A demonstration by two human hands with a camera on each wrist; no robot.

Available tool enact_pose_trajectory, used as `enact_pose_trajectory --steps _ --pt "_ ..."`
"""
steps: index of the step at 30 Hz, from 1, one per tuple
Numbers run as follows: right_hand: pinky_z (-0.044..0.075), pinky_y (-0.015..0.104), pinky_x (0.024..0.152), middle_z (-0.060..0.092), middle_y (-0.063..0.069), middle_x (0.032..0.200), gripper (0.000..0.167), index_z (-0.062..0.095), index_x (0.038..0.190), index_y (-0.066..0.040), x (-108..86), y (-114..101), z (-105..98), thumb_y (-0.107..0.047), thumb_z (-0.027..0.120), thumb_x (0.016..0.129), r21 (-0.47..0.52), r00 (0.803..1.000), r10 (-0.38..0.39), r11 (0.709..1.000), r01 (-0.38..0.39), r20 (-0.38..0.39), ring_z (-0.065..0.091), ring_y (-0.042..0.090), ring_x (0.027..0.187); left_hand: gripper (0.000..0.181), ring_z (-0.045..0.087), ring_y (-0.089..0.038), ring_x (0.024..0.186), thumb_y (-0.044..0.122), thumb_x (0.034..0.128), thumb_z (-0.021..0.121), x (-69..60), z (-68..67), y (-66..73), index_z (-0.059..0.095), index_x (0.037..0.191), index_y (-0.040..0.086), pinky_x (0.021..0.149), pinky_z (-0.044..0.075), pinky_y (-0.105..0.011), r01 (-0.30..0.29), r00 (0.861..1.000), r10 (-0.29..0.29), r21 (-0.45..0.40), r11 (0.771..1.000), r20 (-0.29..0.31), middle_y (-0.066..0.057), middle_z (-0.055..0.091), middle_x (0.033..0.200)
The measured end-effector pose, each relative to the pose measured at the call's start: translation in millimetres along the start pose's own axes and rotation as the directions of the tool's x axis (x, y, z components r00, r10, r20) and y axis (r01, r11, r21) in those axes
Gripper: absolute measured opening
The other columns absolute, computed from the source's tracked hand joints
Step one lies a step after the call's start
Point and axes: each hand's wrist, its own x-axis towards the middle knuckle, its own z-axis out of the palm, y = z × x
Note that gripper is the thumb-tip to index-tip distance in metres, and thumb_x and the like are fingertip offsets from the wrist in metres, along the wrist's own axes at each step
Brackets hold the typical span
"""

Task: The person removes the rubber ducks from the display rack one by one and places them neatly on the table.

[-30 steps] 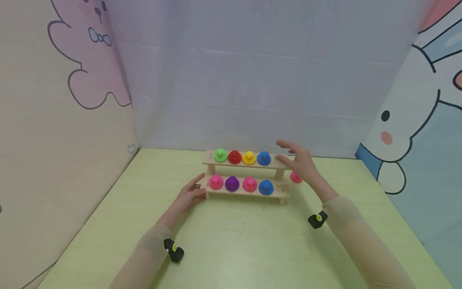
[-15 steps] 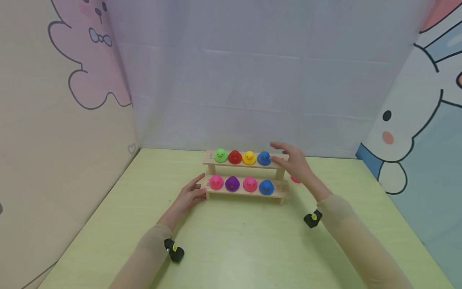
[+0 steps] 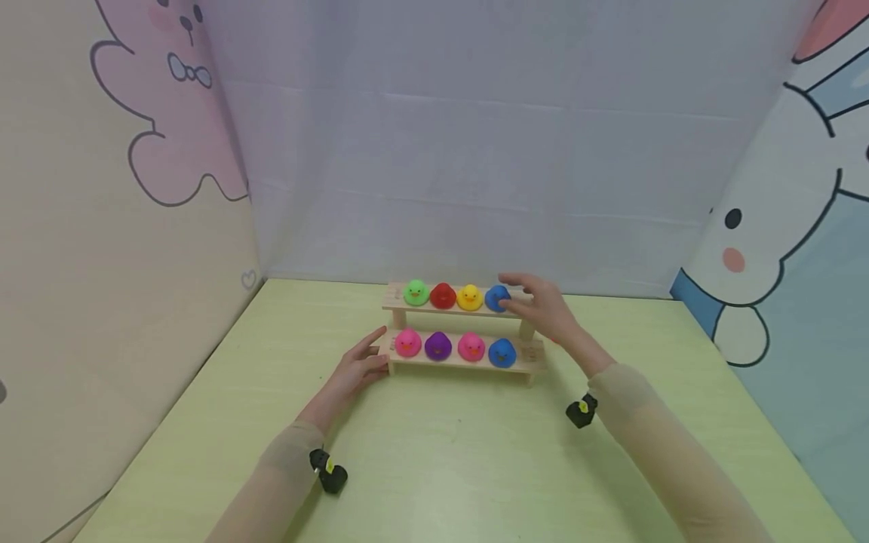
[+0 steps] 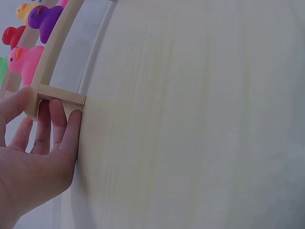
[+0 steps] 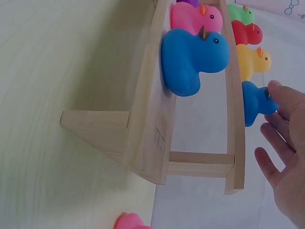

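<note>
A two-tier wooden rack (image 3: 462,364) bears rubber ducks on both shelves. At its left end my left hand (image 3: 348,377) holds the lower shelf; in the left wrist view the thumb lies on the board and the fingers bend against the leg (image 4: 62,94). My right hand (image 3: 548,311) is at the upper shelf's right part, its thumb and fingertips around the blue duck (image 5: 255,102), which sits upright there. Next to that duck are a yellow (image 3: 470,298), a red (image 3: 443,296) and a green duck (image 3: 416,292). The lower blue duck (image 5: 190,62) stands untouched.
The lower shelf also bears two pink ducks (image 3: 408,343) (image 3: 471,347) with a purple one (image 3: 437,346) between them. Another pink duck (image 5: 129,221) is on the table by the rack's right end. A pale curtain (image 3: 434,166) hangs behind the table.
My right hand has moved left along the upper shelf, from beside the blue duck to around it. The left hand stays at the rack's left end.
</note>
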Motion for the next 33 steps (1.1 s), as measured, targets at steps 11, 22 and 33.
enact_pose_trajectory --steps 11,22,33 --pt "0.049 0.054 0.106 0.063 0.017 0.132 0.047 0.059 0.135 -0.004 -0.1 -1.6 6.8 -0.013 0.071 0.091 -0.005 1.000 0.008 1.000 -0.008 0.009 0.058 0.034 0.124 0.063 0.064 -0.015 0.100 0.010 0.1001 0.054 0.5 0.4 0.1 0.032 0.155 0.031 0.101 0.054 -0.031 -0.003 1.000 0.003 -0.001 1.000 -0.001 -0.015 0.048 0.133" --pt "0.047 0.054 0.107 0.065 0.016 0.129 0.044 0.061 0.132 -0.005 1.7 -4.2 7.2 -0.014 0.071 0.090 -0.023 1.000 0.017 1.000 -0.017 0.003 0.059 0.033 0.123 0.063 0.064 -0.014 0.099 0.010 0.1003 0.054 0.1 0.5 0.0 0.032 0.155 0.032 0.106 0.051 -0.036 0.002 1.000 -0.002 0.003 1.000 -0.004 -0.015 0.048 0.134" --pt "0.049 0.055 0.105 0.065 0.016 0.129 0.042 0.060 0.133 -0.005 1.7 0.0 1.6 -0.013 0.069 0.093 -0.019 1.000 0.025 1.000 -0.025 -0.013 0.059 0.032 0.122 0.064 0.064 -0.014 0.097 0.009 0.1002 0.054 2.4 0.2 -1.6 0.030 0.156 0.028 0.099 0.055 -0.030 -0.018 1.000 0.018 -0.017 1.000 0.019 -0.015 0.049 0.132"
